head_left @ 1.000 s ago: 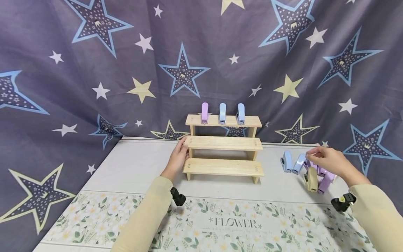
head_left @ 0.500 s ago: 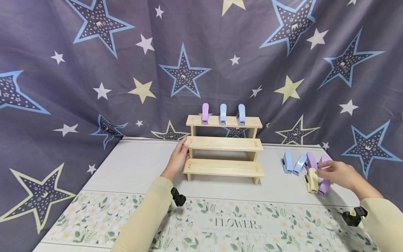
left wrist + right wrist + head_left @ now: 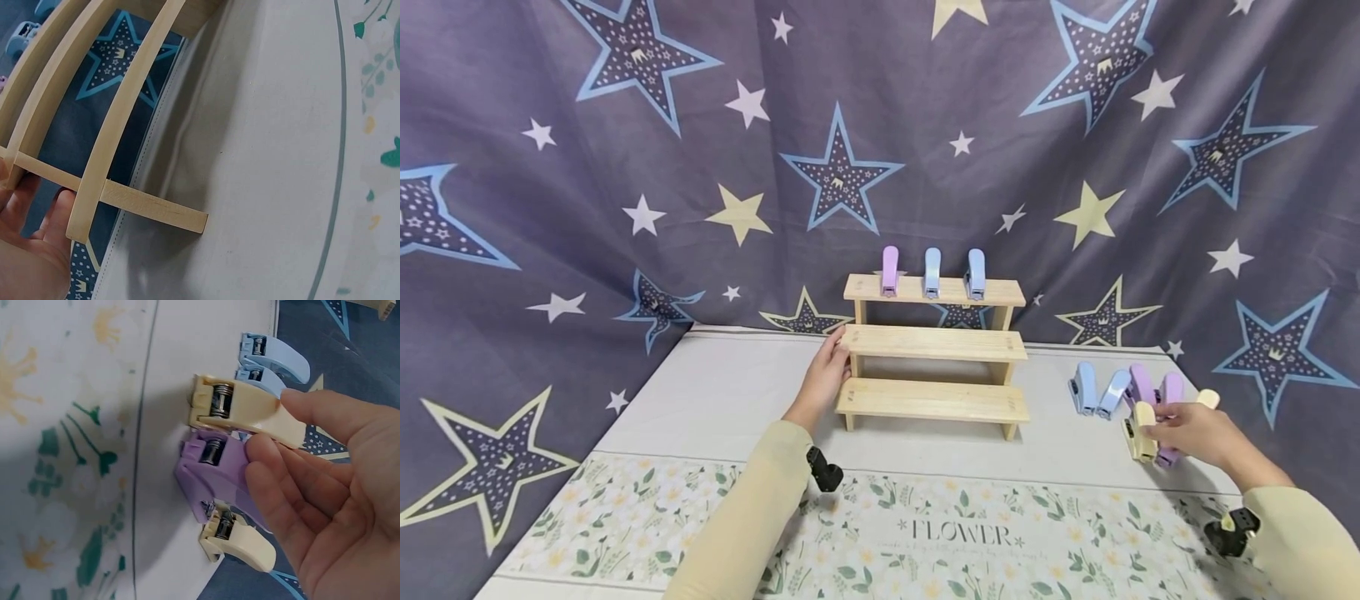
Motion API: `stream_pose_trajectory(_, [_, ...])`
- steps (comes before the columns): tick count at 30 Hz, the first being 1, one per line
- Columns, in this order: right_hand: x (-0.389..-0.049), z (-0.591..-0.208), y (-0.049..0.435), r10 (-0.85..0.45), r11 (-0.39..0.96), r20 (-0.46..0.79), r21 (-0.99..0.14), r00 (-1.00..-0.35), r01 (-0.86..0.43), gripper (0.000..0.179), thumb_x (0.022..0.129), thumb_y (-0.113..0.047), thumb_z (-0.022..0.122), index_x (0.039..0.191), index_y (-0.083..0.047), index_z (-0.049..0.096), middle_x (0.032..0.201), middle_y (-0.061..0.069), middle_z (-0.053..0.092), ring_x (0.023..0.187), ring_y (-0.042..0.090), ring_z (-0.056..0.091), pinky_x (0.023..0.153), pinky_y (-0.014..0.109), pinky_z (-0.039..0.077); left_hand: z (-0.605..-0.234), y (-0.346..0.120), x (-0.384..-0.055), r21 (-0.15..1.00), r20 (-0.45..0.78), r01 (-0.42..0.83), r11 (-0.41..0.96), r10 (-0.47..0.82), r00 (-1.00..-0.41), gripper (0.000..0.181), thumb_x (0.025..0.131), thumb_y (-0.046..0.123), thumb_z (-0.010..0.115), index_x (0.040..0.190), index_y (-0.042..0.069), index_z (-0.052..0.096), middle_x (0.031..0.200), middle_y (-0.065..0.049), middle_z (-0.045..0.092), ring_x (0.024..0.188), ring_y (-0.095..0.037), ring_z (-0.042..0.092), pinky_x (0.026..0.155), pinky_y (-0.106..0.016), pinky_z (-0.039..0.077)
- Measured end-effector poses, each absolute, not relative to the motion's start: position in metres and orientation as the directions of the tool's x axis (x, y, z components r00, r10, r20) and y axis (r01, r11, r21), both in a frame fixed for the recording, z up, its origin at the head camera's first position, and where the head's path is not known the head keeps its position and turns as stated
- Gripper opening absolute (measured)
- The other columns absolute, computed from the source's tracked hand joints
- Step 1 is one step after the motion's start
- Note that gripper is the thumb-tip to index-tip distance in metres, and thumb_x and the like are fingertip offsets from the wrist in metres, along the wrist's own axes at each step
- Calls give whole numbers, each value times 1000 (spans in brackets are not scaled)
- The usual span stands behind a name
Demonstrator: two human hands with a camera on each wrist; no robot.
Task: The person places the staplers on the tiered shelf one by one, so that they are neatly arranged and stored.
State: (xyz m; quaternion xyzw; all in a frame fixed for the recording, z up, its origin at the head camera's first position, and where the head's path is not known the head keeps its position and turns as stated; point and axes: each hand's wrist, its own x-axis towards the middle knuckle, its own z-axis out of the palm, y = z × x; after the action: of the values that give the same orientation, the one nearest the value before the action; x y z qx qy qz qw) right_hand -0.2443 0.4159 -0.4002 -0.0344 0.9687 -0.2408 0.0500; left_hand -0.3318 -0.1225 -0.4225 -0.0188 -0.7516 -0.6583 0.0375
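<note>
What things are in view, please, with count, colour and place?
Stand: one, pale wood, centre
Blue staplers: four, blue, two on top step, two at right
Purple staplers: at least three, purple, one on top step, others at right
Yellow staplers: two, pale yellow, right
Cloth: one, white floral, underneath
Curtain: one, dark starry, behind
Wrist cameras: two, black, foreground
Sleeves: two, cream, foreground
Left hand: one, bare, gripping stand
Right hand: one, bare, pinching a yellow stapler
</note>
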Motion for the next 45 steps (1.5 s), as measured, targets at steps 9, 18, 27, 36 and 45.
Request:
stream_pose_trajectory(9, [-245,-409,411,-70,871,-98,-491,-993,-13,68,94,-31,70,125,25,49,105,32,68,72,18,69,62,32,57,-423,-123,-332,988,86,82,134,-26,-996,51,109,28,37,159,21,30,151,-15,44,134,-33,48,110,-45,43])
stream_pose_trajectory(18, [-242,-406,405,-50,888,-114,-460,-992,9,58,93,-38,71,112,15,61,74,-1,67,67,15,60,58,32,49,-425,-123,-332,988,88,84,134,-28,-996,50,109,27,37,159,22,31,151,-15,45,134,-32,48,109,-44,43])
stream_pose_trajectory(27, [-240,-406,403,-47,880,-89,-475,-995,0,45,92,-36,71,101,9,65,69,-1,65,66,16,57,57,33,47,-424,-123,-333,989,95,92,120,-15,-995,50,110,25,36,159,18,28,152,-17,43,135,-33,46,110,-45,42])
stream_pose_trajectory(36, [-239,-407,404,-69,888,-46,-459,-997,-40,40,91,-33,73,99,6,67,71,-3,67,67,15,58,59,32,47,-425,-123,-333,987,92,89,132,-19,-996,50,110,26,37,159,19,29,151,-17,44,134,-33,47,109,-45,43])
stream_pose_trajectory(45, [-238,-389,392,-86,895,15,-439,-996,-83,41,91,-31,71,102,8,64,86,7,70,75,17,61,63,33,51,-425,-123,-332,989,87,84,124,-18,-996,51,110,27,37,159,19,29,151,-16,44,135,-33,47,110,-45,42])
